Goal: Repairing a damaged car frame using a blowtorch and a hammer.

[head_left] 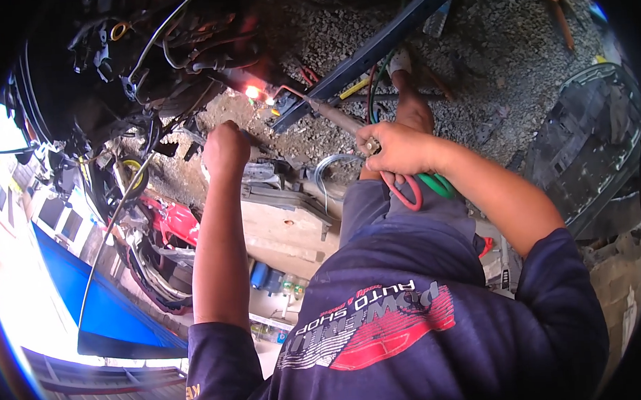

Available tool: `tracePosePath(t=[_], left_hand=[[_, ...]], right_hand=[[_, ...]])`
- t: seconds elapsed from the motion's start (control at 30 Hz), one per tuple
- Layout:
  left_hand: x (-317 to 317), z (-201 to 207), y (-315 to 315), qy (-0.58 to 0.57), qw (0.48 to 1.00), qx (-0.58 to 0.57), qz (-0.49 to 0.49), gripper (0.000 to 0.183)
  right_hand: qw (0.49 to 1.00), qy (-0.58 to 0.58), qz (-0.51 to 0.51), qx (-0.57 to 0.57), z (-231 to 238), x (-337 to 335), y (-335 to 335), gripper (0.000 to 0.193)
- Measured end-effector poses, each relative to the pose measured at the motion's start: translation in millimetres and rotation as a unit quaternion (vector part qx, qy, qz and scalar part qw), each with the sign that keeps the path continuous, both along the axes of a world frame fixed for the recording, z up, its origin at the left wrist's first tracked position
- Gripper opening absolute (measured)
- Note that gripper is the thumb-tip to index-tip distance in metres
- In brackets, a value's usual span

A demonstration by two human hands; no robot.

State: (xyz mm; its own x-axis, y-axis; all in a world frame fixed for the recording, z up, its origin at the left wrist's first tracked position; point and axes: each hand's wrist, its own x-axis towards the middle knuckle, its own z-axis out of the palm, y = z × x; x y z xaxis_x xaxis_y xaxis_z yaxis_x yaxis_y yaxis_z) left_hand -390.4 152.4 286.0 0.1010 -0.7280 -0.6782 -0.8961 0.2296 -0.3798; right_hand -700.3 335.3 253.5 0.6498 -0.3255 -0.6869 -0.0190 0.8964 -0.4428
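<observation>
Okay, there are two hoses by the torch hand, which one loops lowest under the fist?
The red hose: its loop hangs right under the right hand, while the green hose runs off beside the wrist.

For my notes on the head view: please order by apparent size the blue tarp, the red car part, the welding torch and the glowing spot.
1. blue tarp
2. red car part and welding torch: they look alike in size, so no ranking
3. glowing spot

The right hand holds the torch.

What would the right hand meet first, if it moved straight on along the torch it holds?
Probably the glowing metal part under the vehicle: the right hand points the torch up-left at it. The dark blue beam runs close by; depth is unclear.
</observation>
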Motion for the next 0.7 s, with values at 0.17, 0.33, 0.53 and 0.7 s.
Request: tracePosePath(t=[0.17,0.33,0.53,0.7], left_hand=[[3.2,-9.8,2.3,-0.004,1.000,0.010,-0.009,0.028],[4.4,-9.5,1.0,-0.001,0.999,0.005,-0.048,0.029],[-2.0,-11.8,-1.2,0.006,0.999,0.001,-0.044,0.028],[1.3,-12.2,0.6,0.014,0.999,0.008,-0.050,0.028]], right_hand=[[1.000,-0.008,0.005,-0.006,-2.6,-2.3,2.4,0.024],[1.000,-0.013,-0.009,0.009,-5.8,-0.6,4.7,0.023],[1.000,-0.012,-0.022,0.012,-6.9,3.0,5.3,0.030],[1.000,-0.014,-0.016,-0.005,-4.8,3.2,5.6,0.019]])
